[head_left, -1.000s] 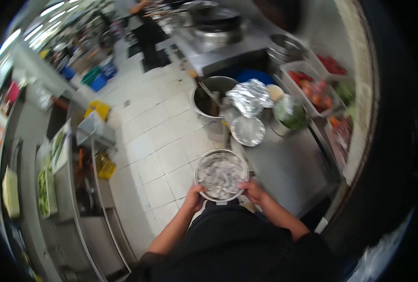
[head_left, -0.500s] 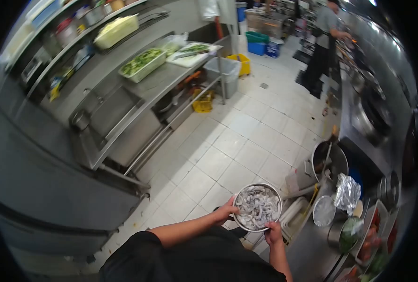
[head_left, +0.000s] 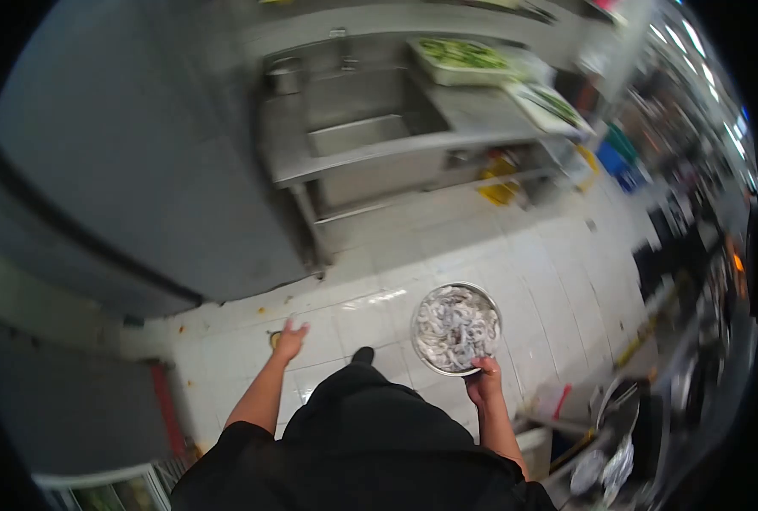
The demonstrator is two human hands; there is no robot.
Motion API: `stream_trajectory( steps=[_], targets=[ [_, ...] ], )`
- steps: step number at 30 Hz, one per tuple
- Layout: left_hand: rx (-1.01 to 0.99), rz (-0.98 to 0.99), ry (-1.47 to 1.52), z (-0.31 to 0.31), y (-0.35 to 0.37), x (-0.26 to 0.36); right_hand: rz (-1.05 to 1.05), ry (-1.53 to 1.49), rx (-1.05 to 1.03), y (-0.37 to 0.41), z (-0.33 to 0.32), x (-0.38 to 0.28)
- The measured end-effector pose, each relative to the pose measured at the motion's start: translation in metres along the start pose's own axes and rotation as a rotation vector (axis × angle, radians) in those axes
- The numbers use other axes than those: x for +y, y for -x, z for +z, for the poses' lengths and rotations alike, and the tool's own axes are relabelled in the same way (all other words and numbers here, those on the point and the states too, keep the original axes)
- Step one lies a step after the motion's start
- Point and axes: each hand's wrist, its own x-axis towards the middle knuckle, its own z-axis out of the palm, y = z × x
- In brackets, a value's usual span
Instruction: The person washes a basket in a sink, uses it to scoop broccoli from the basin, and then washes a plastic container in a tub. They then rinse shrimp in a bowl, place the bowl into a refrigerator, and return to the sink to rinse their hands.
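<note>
A round metal bowl (head_left: 456, 329) full of pale grey, raw-looking seafood pieces is held up over the tiled floor. My right hand (head_left: 484, 380) grips it at the lower right rim, thumb over the edge. Off to the left, my left hand (head_left: 290, 340) is away from the bowl with its fingers apart and nothing in it. Below that hand lies the tiled floor, with one black shoe (head_left: 363, 355) between the hand and the bowl.
A steel sink (head_left: 357, 134) and counter run ahead, bearing a tray of cut green vegetables (head_left: 462, 61) and a white cutting board (head_left: 542, 109). Large grey cabinet (head_left: 132, 162) at left. Pots and foil (head_left: 619, 467) at lower right.
My left hand has let go of the bowl and moved left. The bowl stays in my right hand. The view has turned left, bringing the sink to the middle; the right counter has shifted lower right.
</note>
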Motion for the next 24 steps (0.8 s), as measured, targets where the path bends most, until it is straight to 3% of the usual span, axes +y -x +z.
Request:
stream_trajectory(
  steps=[2, 3, 5, 6, 7, 8, 9, 11, 12, 13, 16, 19, 24],
  targets=[
    [0.470, -0.082, 0.100, -0.055, 0.010, -0.127, 0.093, 0.022, -0.116, 0.000, 0.011, -0.019],
    [0.576, -0.099, 0.168, -0.087, 0.049, -0.143, 0.117, 0.011, -0.197, 0.000, 0.024, -0.030],
    [0.832, -0.070, 0.730, -0.134, 0.170, -0.154, 0.161, 0.070, -0.339, 0.009, 0.038, -0.053],
    [0.937, -0.034, 0.998, -0.144, 0.232, -0.140, 0.182, 0.122, -0.409, 0.018, 0.059, -0.069],
    [1.047, 0.145, 1.015, -0.146, 0.310, -0.084, 0.218, 0.217, -0.421, 0.007, 0.045, -0.073],
    [1.106, 0.314, 1.004, -0.164, 0.344, -0.101, 0.275, 0.241, -0.489, 0.018, 0.057, -0.087],
    [1.219, 0.348, 0.963, -0.180, 0.369, -0.081, 0.345, 0.261, -0.532, 0.015, 0.064, -0.100],
    [1.261, 0.390, 0.886, -0.193, 0.469, 0.035, 0.437, 0.258, -0.576, 0.038, 0.080, -0.134],
    [1.314, 0.528, 0.818, -0.202, 0.507, 0.080, 0.463, 0.267, -0.601, 0.050, 0.085, -0.153],
    [1.316, 0.492, 0.682, -0.200, 0.428, 0.098, 0.543, 0.303, -0.605, -0.043, 0.067, -0.104],
    [1.270, 0.461, 0.374, -0.195, 0.423, 0.217, 0.595, 0.332, -0.655, -0.079, 0.054, -0.103],
    [1.311, 0.478, 0.131, -0.195, 0.439, 0.303, 0.801, 0.239, -0.800, -0.103, 0.048, -0.106],
    [1.492, 0.469, -0.041, -0.211, 0.450, 0.374, 0.795, 0.352, -0.881, -0.118, 0.057, -0.107]
  ],
)
